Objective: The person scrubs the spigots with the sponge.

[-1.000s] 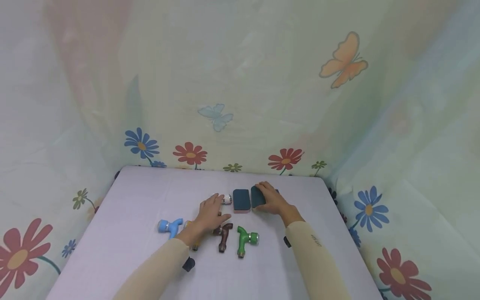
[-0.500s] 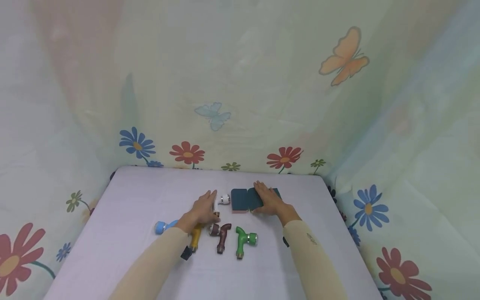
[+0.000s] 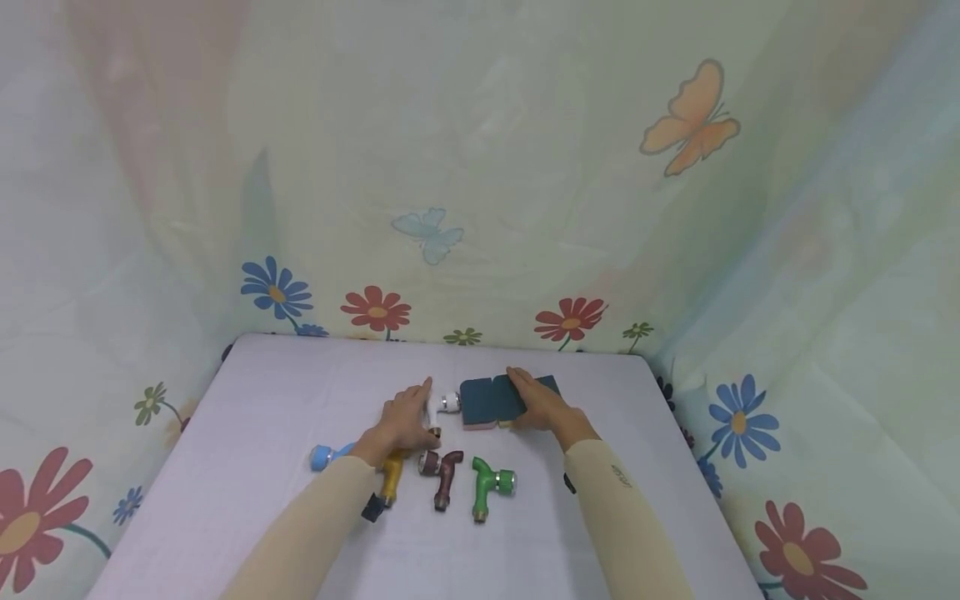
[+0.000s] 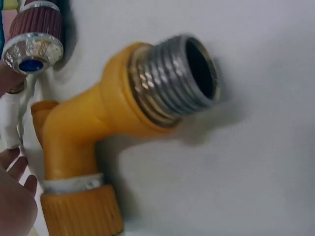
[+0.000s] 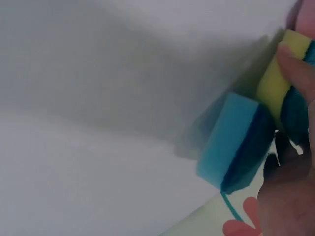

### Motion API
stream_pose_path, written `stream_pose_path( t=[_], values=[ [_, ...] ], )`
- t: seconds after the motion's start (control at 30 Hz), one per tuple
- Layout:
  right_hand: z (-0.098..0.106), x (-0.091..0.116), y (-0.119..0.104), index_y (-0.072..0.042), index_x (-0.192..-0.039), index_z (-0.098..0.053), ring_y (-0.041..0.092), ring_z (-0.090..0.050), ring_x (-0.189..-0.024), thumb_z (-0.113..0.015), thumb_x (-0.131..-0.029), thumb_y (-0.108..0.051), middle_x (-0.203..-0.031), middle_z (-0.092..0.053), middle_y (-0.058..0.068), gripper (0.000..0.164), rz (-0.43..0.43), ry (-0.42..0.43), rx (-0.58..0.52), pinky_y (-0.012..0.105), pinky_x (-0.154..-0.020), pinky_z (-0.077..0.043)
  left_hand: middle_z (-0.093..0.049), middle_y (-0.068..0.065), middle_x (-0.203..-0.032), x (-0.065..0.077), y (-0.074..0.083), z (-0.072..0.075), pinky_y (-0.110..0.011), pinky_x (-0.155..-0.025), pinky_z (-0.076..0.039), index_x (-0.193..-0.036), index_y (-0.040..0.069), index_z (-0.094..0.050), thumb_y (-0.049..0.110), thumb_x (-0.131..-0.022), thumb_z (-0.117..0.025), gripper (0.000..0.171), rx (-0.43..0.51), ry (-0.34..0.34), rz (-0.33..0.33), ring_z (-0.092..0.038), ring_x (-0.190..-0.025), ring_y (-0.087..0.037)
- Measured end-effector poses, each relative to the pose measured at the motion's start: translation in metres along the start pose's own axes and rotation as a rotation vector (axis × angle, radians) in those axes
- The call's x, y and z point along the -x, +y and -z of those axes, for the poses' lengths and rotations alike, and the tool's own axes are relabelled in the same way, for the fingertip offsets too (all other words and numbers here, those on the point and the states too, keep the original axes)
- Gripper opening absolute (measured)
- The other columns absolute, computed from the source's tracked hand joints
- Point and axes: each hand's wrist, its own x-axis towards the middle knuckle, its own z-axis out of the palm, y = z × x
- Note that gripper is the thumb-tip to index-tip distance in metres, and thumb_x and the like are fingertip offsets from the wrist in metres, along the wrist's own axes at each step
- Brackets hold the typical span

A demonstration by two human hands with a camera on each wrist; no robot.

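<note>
My left hand [image 3: 403, 418] lies beside a white tap [image 3: 434, 412], thumb near its threaded end and fingertips by the other end, with fingers fairly straight. My right hand [image 3: 542, 403] spans the middle of three dark-topped sponges in a row; its thumb presses the yellow side of that sponge [image 5: 271, 86], and the fingers are over its far edge. A pink-sided sponge [image 3: 477, 404] adjoins it on the left, beside the white tap's knob. The blue-sided sponge [image 5: 236, 142] sits at the right end, partly hidden by the hand in the head view.
Nearer the person lie a light blue tap [image 3: 322, 457], a yellow tap [image 3: 391, 477], a maroon tap [image 3: 444, 477] and a green tap [image 3: 484, 487]. They rest on a white-covered table [image 3: 300, 375] between printed cloth walls. The left forearm partly covers the light blue and yellow taps.
My left hand has shifted left and slightly back, uncovering the white tap. The gap between the pink-sided and middle sponges has narrowed, with my right hand staying on the middle one.
</note>
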Motion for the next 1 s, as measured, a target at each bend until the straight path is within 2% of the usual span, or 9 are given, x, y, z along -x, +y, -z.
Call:
stream_pose_path(
  t=[0.17,0.3,0.5,0.57,0.67,0.77,0.9,1.0],
  values=[
    [-0.002,0.001,0.006,-0.020,-0.169,-0.009,0.049,-0.020,-0.157,-0.085,-0.088,-0.034,-0.176,-0.014,0.004,0.112,-0.009,-0.004,0.035,0.064,-0.126,-0.025,-0.034,-0.016,-0.168,-0.001,-0.005,-0.002,-0.062,-0.125,-0.026,-0.168,0.015,-0.017,0.039,-0.073,-0.094,0.125,0.090,0.031,0.020,-0.033,-0.153,-0.041],
    [-0.003,0.000,0.007,-0.020,-0.168,-0.014,0.046,-0.023,-0.157,-0.085,-0.088,-0.033,-0.176,-0.016,0.005,0.108,0.031,0.014,0.026,0.064,-0.127,-0.023,-0.034,-0.015,-0.168,-0.002,-0.008,-0.003,-0.062,-0.126,-0.025,-0.168,0.016,-0.018,0.039,-0.074,-0.094,0.123,0.115,0.039,0.034,-0.033,-0.154,-0.039],
    [-0.002,0.000,0.006,-0.014,-0.167,-0.022,0.032,-0.024,-0.160,-0.086,-0.087,-0.033,-0.173,-0.024,0.010,0.104,0.083,0.030,0.090,0.058,-0.131,-0.012,-0.033,-0.015,-0.169,0.001,-0.007,0.000,-0.060,-0.128,-0.023,-0.168,0.017,-0.019,0.038,-0.076,-0.093,0.120,0.139,0.027,0.057,-0.032,-0.155,-0.038],
    [-0.002,0.001,0.006,-0.011,-0.166,-0.021,0.034,-0.022,-0.160,-0.084,-0.088,-0.037,-0.173,-0.025,0.012,0.104,0.080,0.030,0.122,0.058,-0.132,-0.009,-0.032,-0.015,-0.169,0.002,-0.006,0.001,-0.061,-0.128,-0.023,-0.168,0.017,-0.019,0.037,-0.076,-0.093,0.120,0.149,0.027,0.062,-0.031,-0.155,-0.039],
    [-0.003,0.003,0.009,-0.009,-0.167,-0.014,0.040,-0.015,-0.161,-0.086,-0.084,-0.045,-0.174,-0.018,0.016,0.115,0.023,0.020,0.134,0.061,-0.131,-0.006,-0.032,-0.016,-0.168,0.004,-0.005,0.002,-0.062,-0.127,-0.024,-0.168,0.018,-0.019,0.036,-0.076,-0.093,0.120,0.158,0.030,0.064,-0.032,-0.154,-0.040],
    [-0.003,0.006,0.014,-0.009,-0.168,-0.008,0.046,-0.009,-0.160,-0.089,-0.081,-0.043,-0.174,-0.010,0.021,0.124,-0.071,0.007,0.105,0.064,-0.130,-0.003,-0.033,-0.016,-0.168,0.006,-0.005,0.003,-0.064,-0.126,-0.024,-0.168,0.019,-0.019,0.036,-0.076,-0.094,0.120,0.186,0.034,0.069,-0.033,-0.153,-0.042],
    [-0.001,0.010,0.022,-0.006,-0.167,-0.013,0.049,-0.016,-0.157,-0.089,-0.082,-0.033,-0.172,-0.017,0.024,0.116,-0.161,-0.015,0.088,0.066,-0.129,-0.009,-0.037,-0.014,-0.166,0.007,-0.007,0.003,-0.066,-0.124,-0.026,-0.168,0.021,-0.019,0.036,-0.075,-0.094,0.120,0.233,0.035,0.081,-0.036,-0.151,-0.042],
    [-0.001,0.011,0.026,-0.005,-0.165,-0.020,0.049,-0.024,-0.154,-0.086,-0.085,-0.033,-0.169,-0.026,0.024,0.108,-0.191,-0.029,0.125,0.065,-0.128,-0.015,-0.038,-0.013,-0.165,0.008,-0.009,0.003,-0.063,-0.124,-0.029,-0.167,0.020,-0.020,0.035,-0.075,-0.094,0.120,0.278,0.038,0.074,-0.038,-0.151,-0.040]
  ],
)
